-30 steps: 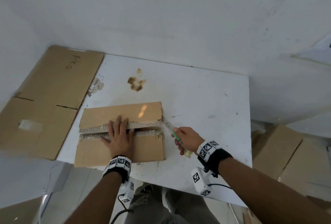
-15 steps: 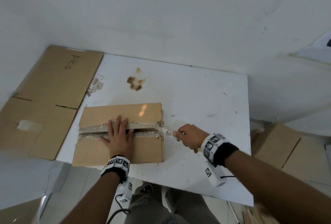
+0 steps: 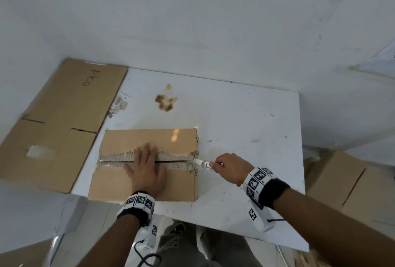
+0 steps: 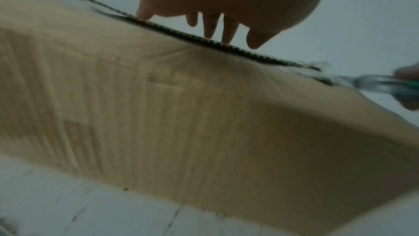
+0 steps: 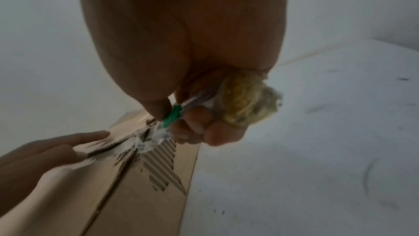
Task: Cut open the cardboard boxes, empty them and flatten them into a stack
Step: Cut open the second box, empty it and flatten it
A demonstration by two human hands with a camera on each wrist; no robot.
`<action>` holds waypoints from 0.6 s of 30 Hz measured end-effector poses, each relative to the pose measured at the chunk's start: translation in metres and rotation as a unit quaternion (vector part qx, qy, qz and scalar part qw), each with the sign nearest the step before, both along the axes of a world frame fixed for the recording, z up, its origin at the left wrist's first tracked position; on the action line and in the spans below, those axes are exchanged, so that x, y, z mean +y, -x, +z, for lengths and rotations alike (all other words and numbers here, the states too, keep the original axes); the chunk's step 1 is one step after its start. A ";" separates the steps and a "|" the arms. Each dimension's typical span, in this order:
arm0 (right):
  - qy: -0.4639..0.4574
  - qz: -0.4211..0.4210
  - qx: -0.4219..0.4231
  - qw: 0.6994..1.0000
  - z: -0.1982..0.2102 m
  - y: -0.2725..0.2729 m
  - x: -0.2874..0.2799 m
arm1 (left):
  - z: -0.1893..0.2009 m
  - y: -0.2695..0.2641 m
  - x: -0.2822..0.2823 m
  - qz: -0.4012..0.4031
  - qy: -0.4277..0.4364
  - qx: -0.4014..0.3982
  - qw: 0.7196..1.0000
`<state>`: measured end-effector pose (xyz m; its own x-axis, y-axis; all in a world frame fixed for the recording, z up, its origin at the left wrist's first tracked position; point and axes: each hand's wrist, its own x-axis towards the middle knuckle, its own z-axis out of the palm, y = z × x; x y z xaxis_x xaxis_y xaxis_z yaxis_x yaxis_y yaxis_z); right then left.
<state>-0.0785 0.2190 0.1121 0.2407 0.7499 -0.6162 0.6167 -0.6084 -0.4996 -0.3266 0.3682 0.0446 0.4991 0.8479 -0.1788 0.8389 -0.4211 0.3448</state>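
While pinned, box (image 3: 147, 183) seam, cutter (image 3: 202, 163).

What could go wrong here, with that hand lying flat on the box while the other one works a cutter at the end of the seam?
1. The left hand lies flat across the seam of the box, in line with the cutter. A slip along the seam could reach its fingers.
2. The right hand grips the cutter at the box's torn right end, where loose tape may snag the blade.
3. The box sits at the near edge of the table; a hard push might shift it off.
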 end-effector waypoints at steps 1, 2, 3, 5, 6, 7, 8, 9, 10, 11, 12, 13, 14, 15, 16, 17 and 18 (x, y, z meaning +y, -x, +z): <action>-0.006 -0.022 0.001 1.000 -0.003 -0.001 -0.004 | 0.003 0.000 -0.005 -0.027 -0.022 -0.010 0.999; -0.011 -0.046 0.005 0.999 -0.006 -0.003 -0.009 | 0.004 -0.001 -0.012 -0.062 -0.042 -0.018 0.997; -0.015 -0.069 0.005 0.997 -0.008 -0.005 -0.013 | 0.003 -0.003 -0.019 -0.095 -0.056 -0.020 0.994; -0.028 -0.096 -0.019 0.995 -0.012 -0.010 -0.023 | 0.001 -0.009 -0.029 -0.124 -0.061 -0.012 0.990; -0.036 -0.102 -0.032 0.994 -0.014 -0.012 -0.027 | -0.001 -0.012 -0.030 -0.120 -0.056 -0.006 0.991; -0.046 -0.104 -0.040 0.993 -0.015 -0.014 -0.031 | -0.003 -0.015 -0.029 -0.114 -0.051 0.002 0.992; -0.053 -0.106 -0.042 0.992 -0.017 -0.016 -0.035 | -0.006 -0.017 -0.028 -0.113 -0.047 0.012 0.992; -0.058 -0.105 -0.042 0.992 -0.019 -0.018 -0.038 | -0.006 -0.018 -0.028 -0.115 -0.044 0.022 0.992; -0.060 -0.097 -0.050 0.992 -0.020 -0.019 -0.040 | -0.007 -0.018 -0.028 -0.118 -0.041 0.029 0.992; -0.063 -0.081 -0.067 0.992 -0.021 -0.018 -0.042 | -0.007 -0.020 -0.027 -0.122 -0.043 0.035 0.991; -0.067 -0.062 -0.090 0.992 -0.022 -0.018 -0.043 | -0.006 -0.021 -0.025 -0.123 -0.046 0.041 0.991; -0.074 -0.045 -0.112 0.990 -0.024 -0.018 -0.044 | -0.004 -0.023 -0.024 -0.123 -0.052 0.045 0.990; -0.084 -0.031 -0.132 0.987 -0.024 -0.017 -0.045 | -0.001 -0.024 -0.022 -0.124 -0.059 0.044 0.990; -0.100 -0.019 -0.149 0.984 -0.024 -0.017 -0.044 | 0.002 -0.025 -0.020 -0.125 -0.068 0.038 0.989; -0.115 -0.009 -0.162 0.980 -0.024 -0.017 -0.044 | 0.004 -0.026 -0.018 -0.127 -0.077 0.026 0.989; -0.130 -0.002 -0.170 0.977 -0.024 -0.017 -0.044 | 0.007 -0.025 -0.016 -0.128 -0.083 0.009 0.988; -0.142 -0.001 -0.171 0.975 -0.023 -0.016 -0.043 | 0.010 -0.023 -0.015 -0.129 -0.086 -0.010 0.988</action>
<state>-0.0622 0.1764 0.0886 0.3974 0.8778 -0.2674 0.7752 -0.4770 -0.4141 -0.3037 0.3536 0.0547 0.7044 0.7091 -0.0309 0.6900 -0.6740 0.2639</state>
